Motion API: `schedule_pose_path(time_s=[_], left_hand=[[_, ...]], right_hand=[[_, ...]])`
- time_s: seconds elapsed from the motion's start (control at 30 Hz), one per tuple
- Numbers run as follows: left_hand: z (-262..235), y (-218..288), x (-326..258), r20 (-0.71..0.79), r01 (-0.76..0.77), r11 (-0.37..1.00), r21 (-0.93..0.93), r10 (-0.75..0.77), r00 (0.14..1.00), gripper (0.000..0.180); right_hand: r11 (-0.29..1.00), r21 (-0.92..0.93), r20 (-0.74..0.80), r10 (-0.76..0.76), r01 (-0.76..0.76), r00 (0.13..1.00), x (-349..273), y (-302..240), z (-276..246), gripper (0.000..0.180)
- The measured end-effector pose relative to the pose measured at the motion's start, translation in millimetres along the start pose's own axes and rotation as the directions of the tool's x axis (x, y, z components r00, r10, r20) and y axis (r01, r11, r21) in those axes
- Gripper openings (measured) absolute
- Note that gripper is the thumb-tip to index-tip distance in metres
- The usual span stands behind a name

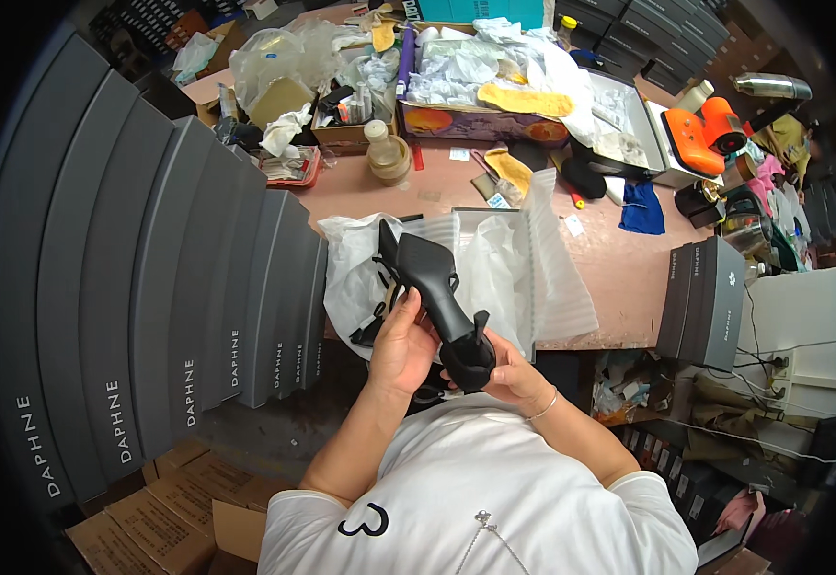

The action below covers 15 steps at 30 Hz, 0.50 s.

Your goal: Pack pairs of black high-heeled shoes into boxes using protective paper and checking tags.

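Both hands, left hand [400, 345] and right hand [512, 369], gripped the black high-heeled shoe [442, 297] sole-up above the open tissue-lined box [494, 264], exposing its underside.

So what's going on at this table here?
A person holds a black high-heeled shoe in both hands, the left hand around its middle and the right hand at the lower end. Just beyond it an open shoe box lined with white wrapping paper lies on the cluttered pink table. Grey shoe boxes stand stacked at the left.
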<state>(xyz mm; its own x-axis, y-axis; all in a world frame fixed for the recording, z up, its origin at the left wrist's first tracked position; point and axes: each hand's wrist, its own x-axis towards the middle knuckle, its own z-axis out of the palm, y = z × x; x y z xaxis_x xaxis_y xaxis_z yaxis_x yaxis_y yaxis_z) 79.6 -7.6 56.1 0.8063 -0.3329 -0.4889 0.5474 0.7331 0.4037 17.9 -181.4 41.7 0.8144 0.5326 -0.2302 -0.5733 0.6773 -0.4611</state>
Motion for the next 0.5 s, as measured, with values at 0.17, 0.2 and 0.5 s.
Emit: schedule_pose_path(time_s=[0.17, 0.2, 0.5], left_hand=[[-5.8, -2.4, 4.6, -0.054, 0.061, 0.998, -0.005, -0.061, 0.997, 0.032], [-7.3, -2.8, 5.1, -0.061, 0.063, 0.998, -0.003, -0.063, 0.996, 0.033], [-9.1, -23.1, -3.3, 0.215, 0.3, 0.953, -0.038, -0.285, 0.934, 0.04]], right_hand=[[1.0, 0.021, -0.057, 0.009, -0.008, 0.998, 1.1, 2.9, 1.1, 0.083], [1.0, 0.023, -0.063, 0.012, -0.011, 0.998, 1.0, 2.9, 0.9, 0.082], [0.993, 0.098, 0.037, 0.065, -0.068, 0.997, -7.3, 7.9, -10.3, 0.073]])
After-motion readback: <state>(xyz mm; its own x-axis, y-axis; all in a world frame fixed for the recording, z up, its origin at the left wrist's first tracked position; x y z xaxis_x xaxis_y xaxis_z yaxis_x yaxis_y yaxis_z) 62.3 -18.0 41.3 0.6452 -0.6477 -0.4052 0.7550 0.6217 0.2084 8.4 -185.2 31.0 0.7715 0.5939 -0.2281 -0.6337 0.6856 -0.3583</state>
